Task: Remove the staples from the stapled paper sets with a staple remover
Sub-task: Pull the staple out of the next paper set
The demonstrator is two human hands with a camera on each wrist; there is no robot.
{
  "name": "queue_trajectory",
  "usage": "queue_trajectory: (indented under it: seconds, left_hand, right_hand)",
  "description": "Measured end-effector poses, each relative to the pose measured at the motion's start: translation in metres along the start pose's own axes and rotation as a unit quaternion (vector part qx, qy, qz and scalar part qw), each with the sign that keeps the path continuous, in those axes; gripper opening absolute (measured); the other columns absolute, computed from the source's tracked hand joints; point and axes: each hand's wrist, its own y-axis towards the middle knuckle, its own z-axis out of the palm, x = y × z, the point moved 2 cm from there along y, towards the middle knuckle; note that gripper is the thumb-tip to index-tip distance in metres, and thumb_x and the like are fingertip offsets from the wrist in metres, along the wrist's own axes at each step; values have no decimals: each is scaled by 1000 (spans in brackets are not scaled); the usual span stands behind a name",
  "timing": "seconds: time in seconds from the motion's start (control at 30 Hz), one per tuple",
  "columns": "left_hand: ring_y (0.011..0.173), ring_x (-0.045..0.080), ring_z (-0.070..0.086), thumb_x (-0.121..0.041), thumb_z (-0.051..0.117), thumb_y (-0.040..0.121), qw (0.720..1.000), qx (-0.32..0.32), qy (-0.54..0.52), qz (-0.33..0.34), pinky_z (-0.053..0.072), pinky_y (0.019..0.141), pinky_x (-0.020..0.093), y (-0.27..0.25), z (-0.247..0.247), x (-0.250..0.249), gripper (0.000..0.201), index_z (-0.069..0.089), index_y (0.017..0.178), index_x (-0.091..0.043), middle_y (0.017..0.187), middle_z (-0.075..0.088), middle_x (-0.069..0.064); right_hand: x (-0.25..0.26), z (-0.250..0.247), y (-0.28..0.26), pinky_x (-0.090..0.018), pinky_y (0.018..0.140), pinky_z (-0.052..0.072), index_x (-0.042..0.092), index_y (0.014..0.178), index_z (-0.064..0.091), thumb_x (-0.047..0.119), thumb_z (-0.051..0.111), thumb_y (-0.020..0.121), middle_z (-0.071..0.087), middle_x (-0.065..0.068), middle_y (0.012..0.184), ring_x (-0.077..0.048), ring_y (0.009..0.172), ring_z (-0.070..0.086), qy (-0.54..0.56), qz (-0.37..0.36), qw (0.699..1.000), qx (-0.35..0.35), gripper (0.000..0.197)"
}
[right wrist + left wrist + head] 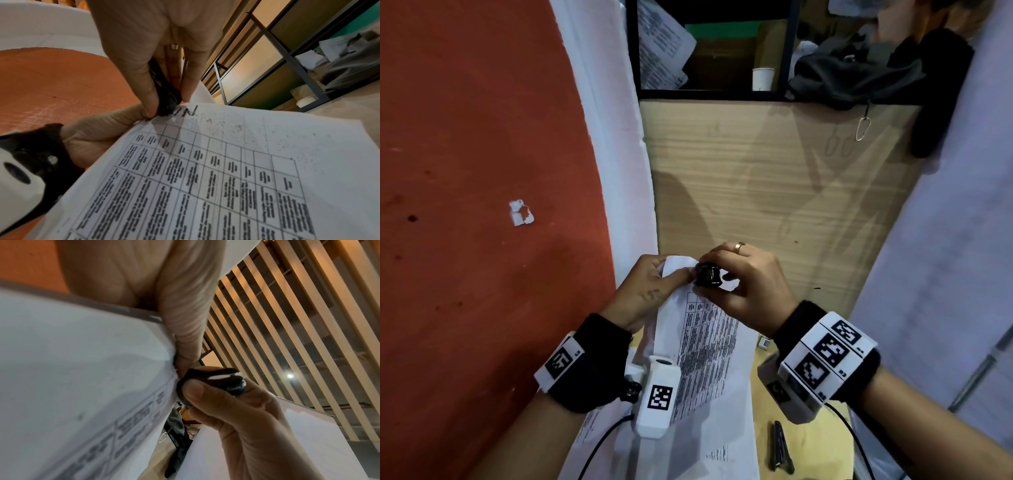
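Note:
A stapled paper set (709, 346) printed with a table is held up off the desk. My left hand (650, 287) pinches its top corner between thumb and fingers. My right hand (739, 277) grips a small black staple remover (708, 273) and squeezes it against that same corner, right beside the left thumb. In the right wrist view the staple remover (165, 95) bites the edge of the paper set (226, 170) by the handwriting. The left wrist view shows the staple remover (213, 382) under the right thumb, against the paper set (82, 369). The staple itself is hidden.
More printed sheets (640, 442) lie under my left wrist on the wooden desk (756, 171). A black pen-like tool (780, 448) lies at the front. A shelf holds a paper cup (763, 78) and a dark bag (859, 75). A red wall (482, 205) stands left.

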Motion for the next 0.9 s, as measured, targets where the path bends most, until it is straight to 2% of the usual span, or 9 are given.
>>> queue_trajectory:
  seconds: [0.17, 0.23, 0.3, 0.33, 0.4, 0.5, 0.67, 0.77, 0.9]
  left_hand:
    - [79, 22, 59, -14, 63, 83, 1000, 3, -16, -8, 45, 72, 30, -2, 0, 1, 12, 68, 87, -5, 87, 65, 16]
    - [79, 21, 60, -21, 64, 79, 1000, 5, -19, -7, 46, 73, 30, -2, -1, 1, 17, 70, 86, -7, 86, 66, 14]
    - [75, 16, 61, -15, 62, 83, 1000, 3, -13, 0, 47, 70, 27, -1, -3, 1, 12, 73, 78, -16, 80, 69, 5]
    - [72, 12, 62, -12, 61, 85, 1000, 0, -10, 2, 48, 67, 24, 0, -4, 1, 19, 74, 75, -19, 77, 70, 1]
    - [67, 8, 62, -7, 60, 87, 1000, -6, -10, 4, 48, 62, 19, 2, -4, 1, 24, 73, 72, -19, 72, 69, -4]
    - [63, 6, 61, -5, 60, 88, 1000, -11, -9, 2, 48, 59, 17, 1, -3, 0, 18, 69, 77, -15, 69, 69, -7]
    - [69, 8, 62, -5, 59, 88, 1000, -21, 1, -3, 49, 64, 20, 2, -2, 0, 11, 69, 85, -10, 74, 70, -4]
    - [76, 17, 61, -5, 59, 89, 1000, -23, 9, 0, 47, 71, 28, 1, 0, -1, 10, 68, 93, -3, 84, 68, 8]
    - [76, 17, 59, -7, 61, 88, 1000, -19, 11, 2, 45, 71, 29, 0, 1, -1, 7, 68, 88, -6, 83, 66, 9]
  right_hand:
    - [0, -1, 4, -26, 54, 48, 6, 83, 70, 19, 74, 66, 67, -4, 77, -25, 64, 63, -28, -20, 999, 31, 22]
    - [-1, -3, 7, -24, 56, 46, 6, 84, 70, 20, 74, 67, 68, -4, 78, -25, 66, 64, -34, -26, 998, 44, 23]
    - [-2, -3, 8, -25, 55, 48, 7, 88, 69, 23, 72, 70, 69, -4, 84, -25, 69, 64, -37, -29, 997, 56, 25]
    - [-2, -3, 7, -28, 54, 51, 7, 90, 69, 25, 71, 71, 69, -4, 87, -24, 71, 64, -33, -26, 997, 59, 26]
    - [-3, -4, 6, -33, 55, 53, 8, 95, 68, 28, 71, 72, 68, -3, 92, -22, 76, 63, -12, -9, 998, 59, 31]
    - [-4, -4, 2, -34, 58, 53, 8, 99, 67, 32, 72, 73, 67, -1, 95, -18, 80, 61, 9, 6, 998, 54, 35]
    - [-4, -5, -2, -34, 56, 54, 8, 97, 68, 29, 73, 73, 67, -1, 95, -20, 79, 63, 28, 28, 999, 26, 33]
    - [-3, -5, -1, -32, 53, 52, 7, 93, 68, 28, 75, 72, 66, 0, 89, -17, 78, 62, 51, 39, 998, 12, 30]
    - [-3, -4, -2, -31, 51, 51, 7, 90, 68, 26, 75, 73, 66, -2, 85, -19, 74, 61, 47, 35, 998, 14, 26]
